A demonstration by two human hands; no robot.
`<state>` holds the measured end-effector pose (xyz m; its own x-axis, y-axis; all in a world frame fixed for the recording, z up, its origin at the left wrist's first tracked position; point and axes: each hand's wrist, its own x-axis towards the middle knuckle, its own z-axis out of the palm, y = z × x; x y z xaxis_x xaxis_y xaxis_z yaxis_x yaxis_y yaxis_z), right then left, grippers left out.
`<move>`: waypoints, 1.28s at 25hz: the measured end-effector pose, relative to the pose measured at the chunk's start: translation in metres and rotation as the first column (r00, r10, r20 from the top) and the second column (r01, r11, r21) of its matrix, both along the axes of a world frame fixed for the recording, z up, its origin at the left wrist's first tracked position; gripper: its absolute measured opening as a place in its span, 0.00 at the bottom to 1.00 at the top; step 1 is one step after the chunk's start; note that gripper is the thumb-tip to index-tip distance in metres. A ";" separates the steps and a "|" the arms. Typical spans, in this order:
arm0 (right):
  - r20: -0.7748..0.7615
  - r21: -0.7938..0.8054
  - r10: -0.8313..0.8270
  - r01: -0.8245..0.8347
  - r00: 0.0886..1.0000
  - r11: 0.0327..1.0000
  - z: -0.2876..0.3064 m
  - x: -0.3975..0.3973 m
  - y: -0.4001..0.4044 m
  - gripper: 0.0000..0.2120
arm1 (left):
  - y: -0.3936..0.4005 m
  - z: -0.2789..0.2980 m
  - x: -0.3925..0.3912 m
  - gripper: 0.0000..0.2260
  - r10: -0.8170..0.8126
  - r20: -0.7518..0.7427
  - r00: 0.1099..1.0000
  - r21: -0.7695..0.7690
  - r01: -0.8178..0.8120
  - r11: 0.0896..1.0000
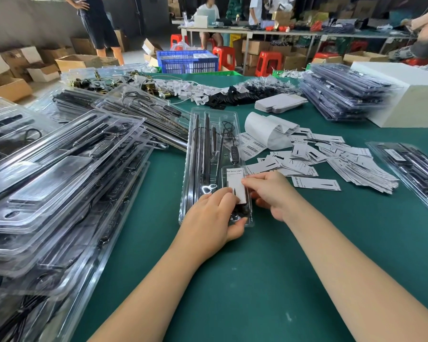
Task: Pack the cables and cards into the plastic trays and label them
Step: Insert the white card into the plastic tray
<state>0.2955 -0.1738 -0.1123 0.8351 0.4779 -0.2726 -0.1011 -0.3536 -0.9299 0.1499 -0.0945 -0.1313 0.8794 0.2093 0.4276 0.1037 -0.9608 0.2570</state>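
Note:
A long clear plastic tray (pixel 209 144) lies lengthwise on the green table in front of me, with black light bars and a coiled cable with a controller (pixel 234 156) inside. A white printed card (pixel 235 183) sits in the tray's near right compartment. My left hand (pixel 211 218) grips the tray's near end, thumb under the edge and fingers on the card's lower part. My right hand (pixel 269 193) pinches the card's right edge.
Loose white cards (pixel 331 164) and a barcode label roll (pixel 262 134) lie to the right. Piles of trays (pixel 59 181) crowd the left; a closed stack (pixel 341 92) and a white box (pixel 410 95) stand far right. Another tray (pixel 410 169) is at the right edge.

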 end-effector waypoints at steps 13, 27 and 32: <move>0.237 0.092 -0.099 0.079 0.967 0.993 -0.023 -0.020 -0.019 0.05 | 0.004 -0.005 0.000 0.30 0.001 0.027 1.000 -0.148 0.003 0.989; 0.515 -0.036 -0.011 0.034 0.857 0.999 -0.028 -0.026 -0.027 0.16 | 0.005 -0.012 0.001 0.44 0.071 0.208 0.976 -0.384 0.015 0.923; 0.226 0.018 -0.009 0.005 0.974 1.000 -0.028 -0.015 -0.025 0.12 | -0.001 -0.008 -0.002 0.49 0.344 0.043 0.938 -0.216 -0.328 0.920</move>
